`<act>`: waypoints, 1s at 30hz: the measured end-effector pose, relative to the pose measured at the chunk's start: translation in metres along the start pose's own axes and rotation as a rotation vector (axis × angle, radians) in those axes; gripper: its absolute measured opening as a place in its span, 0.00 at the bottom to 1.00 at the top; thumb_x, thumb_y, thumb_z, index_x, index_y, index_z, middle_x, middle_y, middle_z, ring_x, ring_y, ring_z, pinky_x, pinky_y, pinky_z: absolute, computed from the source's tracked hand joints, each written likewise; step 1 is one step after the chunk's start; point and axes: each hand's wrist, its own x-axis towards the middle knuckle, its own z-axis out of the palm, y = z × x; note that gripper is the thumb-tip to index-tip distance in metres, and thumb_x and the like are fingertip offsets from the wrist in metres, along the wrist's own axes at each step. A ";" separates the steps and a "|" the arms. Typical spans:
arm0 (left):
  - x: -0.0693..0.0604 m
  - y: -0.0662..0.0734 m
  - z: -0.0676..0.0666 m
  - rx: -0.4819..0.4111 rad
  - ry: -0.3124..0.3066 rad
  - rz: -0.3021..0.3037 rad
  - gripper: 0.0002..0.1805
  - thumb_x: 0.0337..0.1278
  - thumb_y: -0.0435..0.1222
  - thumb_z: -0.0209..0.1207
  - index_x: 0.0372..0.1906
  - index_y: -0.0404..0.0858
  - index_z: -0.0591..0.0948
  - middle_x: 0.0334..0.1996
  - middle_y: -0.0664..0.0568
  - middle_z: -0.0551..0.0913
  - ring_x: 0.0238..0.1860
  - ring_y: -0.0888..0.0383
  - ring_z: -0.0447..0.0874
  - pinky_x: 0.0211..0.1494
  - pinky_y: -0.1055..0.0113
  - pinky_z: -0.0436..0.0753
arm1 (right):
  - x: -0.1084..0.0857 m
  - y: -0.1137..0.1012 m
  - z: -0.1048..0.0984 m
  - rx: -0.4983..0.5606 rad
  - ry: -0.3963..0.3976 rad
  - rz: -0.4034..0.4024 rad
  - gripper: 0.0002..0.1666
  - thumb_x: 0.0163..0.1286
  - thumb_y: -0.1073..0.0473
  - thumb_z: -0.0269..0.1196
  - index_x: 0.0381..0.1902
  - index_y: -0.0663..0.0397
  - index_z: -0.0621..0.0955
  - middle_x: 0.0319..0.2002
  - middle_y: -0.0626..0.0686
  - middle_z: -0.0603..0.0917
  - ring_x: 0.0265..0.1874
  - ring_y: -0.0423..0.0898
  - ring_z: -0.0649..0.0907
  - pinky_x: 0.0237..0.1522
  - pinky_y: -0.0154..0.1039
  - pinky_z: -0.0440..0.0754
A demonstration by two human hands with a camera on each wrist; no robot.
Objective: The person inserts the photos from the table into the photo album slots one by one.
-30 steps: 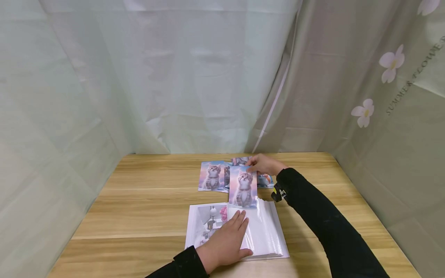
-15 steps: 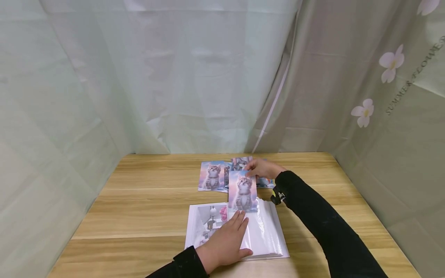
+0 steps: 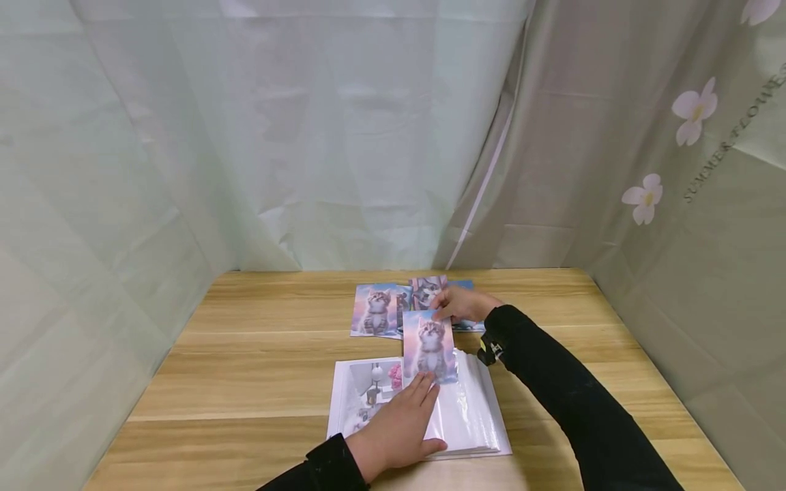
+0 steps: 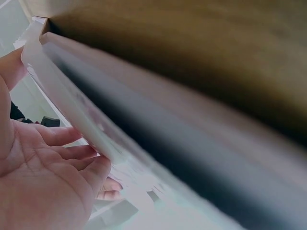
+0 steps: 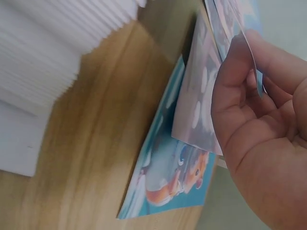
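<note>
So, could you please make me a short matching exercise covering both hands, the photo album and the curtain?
Column one:
1. left hand
2. right hand
3. photo album
4. curtain

Column two:
A. lies open on the wooden table
B. pinches a kitten picture near its top edge
C. hangs beyond the far edge of the wooden table
D. rests on a page with its fingers extended

Right pairs: 1-D, 2-B, 3-A, 4-C
</note>
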 end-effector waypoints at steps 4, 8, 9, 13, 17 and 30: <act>0.000 0.000 0.000 -0.012 -0.003 0.002 0.48 0.63 0.64 0.55 0.75 0.32 0.63 0.77 0.40 0.58 0.78 0.46 0.53 0.76 0.59 0.60 | -0.002 0.001 0.003 -0.004 -0.003 0.012 0.06 0.70 0.66 0.64 0.43 0.62 0.85 0.29 0.49 0.79 0.25 0.44 0.74 0.32 0.38 0.76; 0.001 -0.001 0.001 -0.015 -0.001 0.002 0.49 0.63 0.64 0.55 0.75 0.31 0.63 0.77 0.40 0.57 0.78 0.46 0.53 0.76 0.59 0.61 | -0.004 0.002 0.006 -0.002 0.005 0.024 0.07 0.68 0.66 0.66 0.43 0.62 0.85 0.31 0.50 0.79 0.26 0.43 0.74 0.31 0.35 0.77; 0.001 -0.001 0.001 -0.018 0.000 0.001 0.49 0.63 0.63 0.56 0.75 0.31 0.63 0.77 0.40 0.57 0.78 0.46 0.53 0.76 0.59 0.61 | -0.004 0.002 0.006 -0.007 0.002 0.023 0.07 0.68 0.66 0.66 0.43 0.62 0.85 0.30 0.50 0.79 0.26 0.43 0.74 0.30 0.35 0.76; 0.000 -0.002 0.001 -0.028 0.005 -0.002 0.49 0.63 0.63 0.56 0.75 0.31 0.62 0.77 0.40 0.57 0.78 0.45 0.53 0.76 0.59 0.61 | -0.005 0.003 0.008 -0.030 -0.018 0.022 0.06 0.68 0.66 0.66 0.42 0.62 0.85 0.27 0.48 0.77 0.23 0.42 0.71 0.27 0.33 0.72; 0.000 -0.003 0.002 -0.031 0.008 -0.002 0.49 0.63 0.63 0.56 0.75 0.31 0.63 0.77 0.39 0.57 0.77 0.45 0.54 0.75 0.58 0.62 | -0.006 0.004 0.010 -0.046 -0.029 0.034 0.05 0.67 0.65 0.67 0.40 0.59 0.85 0.27 0.47 0.76 0.22 0.41 0.71 0.27 0.33 0.71; 0.000 -0.003 -0.001 -0.030 0.006 0.008 0.48 0.63 0.63 0.56 0.74 0.32 0.64 0.77 0.39 0.58 0.77 0.45 0.54 0.74 0.58 0.64 | -0.013 0.005 0.017 -0.014 -0.077 0.034 0.04 0.67 0.66 0.67 0.40 0.61 0.86 0.25 0.47 0.77 0.22 0.42 0.71 0.27 0.34 0.69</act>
